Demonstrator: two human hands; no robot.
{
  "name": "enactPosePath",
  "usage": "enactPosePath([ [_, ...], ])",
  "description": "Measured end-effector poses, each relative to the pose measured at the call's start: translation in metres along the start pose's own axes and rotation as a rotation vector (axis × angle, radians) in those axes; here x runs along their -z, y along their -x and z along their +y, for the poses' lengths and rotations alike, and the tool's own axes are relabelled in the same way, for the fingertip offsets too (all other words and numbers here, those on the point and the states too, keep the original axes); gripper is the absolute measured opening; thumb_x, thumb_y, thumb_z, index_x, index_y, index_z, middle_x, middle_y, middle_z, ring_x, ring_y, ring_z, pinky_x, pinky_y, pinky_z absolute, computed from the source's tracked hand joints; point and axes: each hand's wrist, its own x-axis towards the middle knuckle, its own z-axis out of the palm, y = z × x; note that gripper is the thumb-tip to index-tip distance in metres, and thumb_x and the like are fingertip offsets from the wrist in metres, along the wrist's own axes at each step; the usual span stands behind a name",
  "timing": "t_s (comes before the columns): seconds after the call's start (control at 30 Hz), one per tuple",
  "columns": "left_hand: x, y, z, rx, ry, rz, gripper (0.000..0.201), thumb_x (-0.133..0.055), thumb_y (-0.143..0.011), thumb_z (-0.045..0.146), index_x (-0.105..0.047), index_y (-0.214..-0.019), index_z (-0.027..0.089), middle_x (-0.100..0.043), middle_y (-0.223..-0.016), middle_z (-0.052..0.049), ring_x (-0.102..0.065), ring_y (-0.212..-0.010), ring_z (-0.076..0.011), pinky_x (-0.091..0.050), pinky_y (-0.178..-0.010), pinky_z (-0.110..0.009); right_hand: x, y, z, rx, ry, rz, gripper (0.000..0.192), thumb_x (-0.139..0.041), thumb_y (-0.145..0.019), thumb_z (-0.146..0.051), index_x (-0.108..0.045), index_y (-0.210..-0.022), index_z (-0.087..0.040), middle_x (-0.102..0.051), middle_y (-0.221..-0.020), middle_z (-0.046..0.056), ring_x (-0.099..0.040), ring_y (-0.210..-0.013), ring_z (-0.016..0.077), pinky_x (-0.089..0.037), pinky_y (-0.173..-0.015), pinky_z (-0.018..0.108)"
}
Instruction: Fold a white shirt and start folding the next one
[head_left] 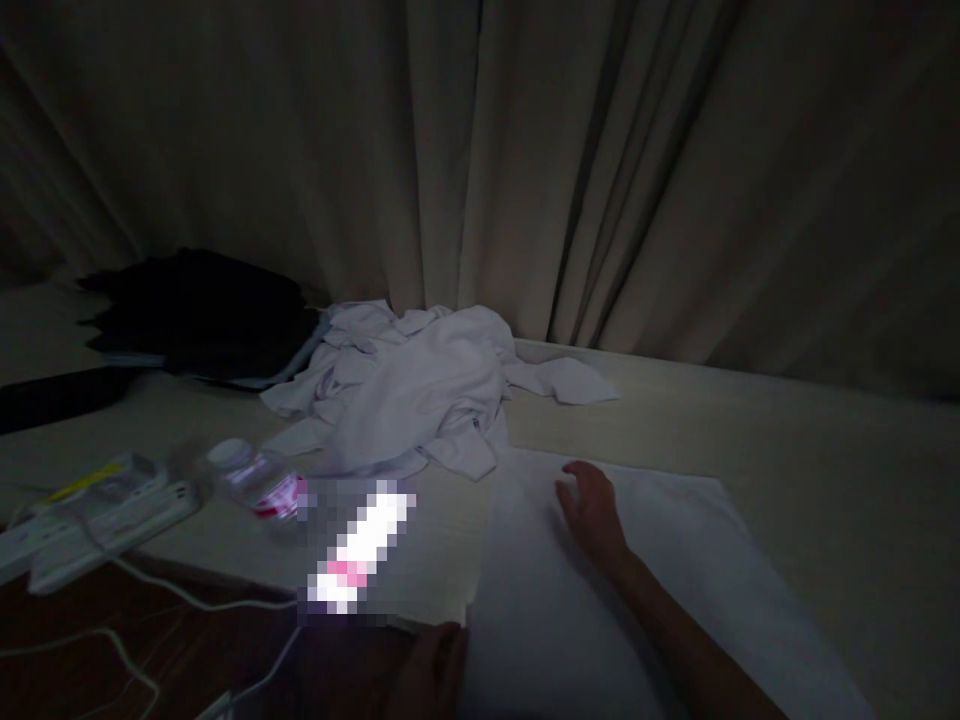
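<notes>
Where the light is dim, detail is limited. Right hand (592, 510): palm down, fingers loosely spread, resting flat on a white cloth (675, 560) spread over the bed (825, 450); it presses, pinching nothing. Left hand (431, 665): at the cloth's near left edge, low in view, touching the hem; whether the fingers close on it, I cannot tell. Cloth: laid smooth, near the bed's front edge, right of centre. Crumpled white shirt (420, 390): heaped just behind the cloth, against the curtain (600, 150). Dark clothes (202, 315): stacked left of the shirt. Bottle (255, 478): lying on its side, left of the cloth. Power strip (97, 520) with white cable (187, 595): far left.
</notes>
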Motion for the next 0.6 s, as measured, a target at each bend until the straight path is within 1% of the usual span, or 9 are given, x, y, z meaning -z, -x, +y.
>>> enactPosePath([
  [0.07, 0.001, -0.005, 0.007, -0.057, 0.025, -0.049, 0.040, -0.039, -0.084, 0.046, -0.062, -0.104, 0.020, -0.068, -0.110, -0.006, -0.061, -0.104, -0.0217, -0.046, -0.092, -0.031, 0.045, 0.049, 0.042, -0.116, -0.007, 0.036, 0.031, -0.039, -0.088, -0.042, -0.053, -0.105, -0.020, -0.059, -0.111, 0.011, -0.051, -0.108, 0.0231, -0.037, -0.097, 0.040],
  [0.13, 0.003, -0.008, 0.013, -0.062, 0.009, -0.057, 0.050, -0.039, -0.081, 0.050, -0.058, -0.111, 0.015, -0.066, -0.114, -0.011, -0.061, -0.105, -0.0239, -0.045, -0.093, -0.035, 0.092, 0.099, 0.091, -0.300, 0.000, 0.095, 0.035, -0.041, -0.085, -0.046, -0.054, -0.103, -0.019, -0.060, -0.108, 0.011, -0.054, -0.103, 0.0238, -0.042, -0.092, 0.040],
  [0.2, 0.007, -0.010, 0.018, -0.054, -0.015, -0.055, 0.055, -0.039, -0.079, 0.053, -0.057, -0.112, 0.012, -0.064, -0.116, -0.013, -0.060, -0.106, -0.0255, -0.043, -0.094, -0.037, 0.134, 0.147, 0.140, -0.495, 0.033, 0.184, 0.040, -0.042, -0.081, -0.051, -0.056, -0.098, -0.018, -0.062, -0.101, 0.013, -0.058, -0.096, 0.0256, -0.045, -0.087, 0.042],
  [0.27, 0.011, -0.012, 0.025, -0.072, -0.029, -0.088, 0.053, -0.039, -0.079, 0.054, -0.059, -0.107, 0.014, -0.066, -0.112, -0.012, -0.061, -0.104, -0.0264, -0.042, -0.094, -0.037, 0.167, 0.187, 0.177, -0.652, 0.041, 0.162, 0.043, -0.043, -0.077, -0.055, -0.058, -0.095, -0.018, -0.064, -0.098, 0.014, -0.061, -0.092, 0.0268, -0.047, -0.084, 0.041],
  [0.3, 0.012, -0.013, 0.029, -0.092, -0.035, -0.109, 0.052, -0.039, -0.078, 0.054, -0.061, -0.103, 0.015, -0.067, -0.109, -0.011, -0.061, -0.101, -0.0266, -0.043, -0.093, -0.037, 0.179, 0.202, 0.191, -0.718, 0.032, 0.143, 0.045, -0.043, -0.076, -0.057, -0.059, -0.095, -0.018, -0.065, -0.097, 0.015, -0.062, -0.090, 0.0270, -0.048, -0.083, 0.041],
  [0.33, 0.013, -0.014, 0.032, -0.110, -0.044, -0.122, 0.051, -0.039, -0.078, 0.055, -0.063, -0.099, 0.015, -0.069, -0.106, -0.011, -0.062, -0.099, -0.0269, -0.044, -0.090, -0.037, 0.187, 0.215, 0.200, -0.773, 0.021, 0.117, 0.047, -0.042, -0.076, -0.058, -0.059, -0.094, -0.019, -0.066, -0.097, 0.015, -0.063, -0.089, 0.0271, -0.049, -0.082, 0.041],
  [0.4, 0.012, -0.016, 0.038, -0.136, -0.070, -0.122, 0.049, -0.040, -0.077, 0.055, -0.064, -0.093, 0.016, -0.071, -0.099, -0.011, -0.064, -0.093, -0.0273, -0.046, -0.084, -0.036, 0.193, 0.230, 0.208, -0.850, -0.001, 0.057, 0.049, -0.040, -0.075, -0.061, -0.060, -0.092, -0.020, -0.068, -0.096, 0.014, -0.064, -0.089, 0.0273, -0.049, -0.081, 0.040],
  [0.53, 0.009, -0.025, 0.043, -0.157, -0.103, -0.097, 0.046, -0.040, -0.073, 0.056, -0.062, -0.085, 0.017, -0.072, -0.088, -0.009, -0.065, -0.085, -0.0263, -0.048, -0.075, -0.034, 0.185, 0.236, 0.201, -0.895, -0.053, -0.077, 0.050, -0.036, -0.076, -0.057, -0.064, -0.089, -0.018, -0.070, -0.095, 0.013, -0.064, -0.093, 0.0270, -0.047, -0.083, 0.037],
  [0.6, 0.010, -0.030, 0.043, -0.165, -0.084, -0.104, 0.047, -0.040, -0.070, 0.057, -0.061, -0.081, 0.017, -0.071, -0.084, -0.008, -0.065, -0.083, -0.0259, -0.048, -0.075, -0.034, 0.178, 0.236, 0.197, -0.886, -0.086, -0.072, 0.048, -0.037, -0.076, -0.054, -0.064, -0.091, -0.017, -0.071, -0.096, 0.012, -0.064, -0.094, 0.0260, -0.047, -0.083, 0.034],
])
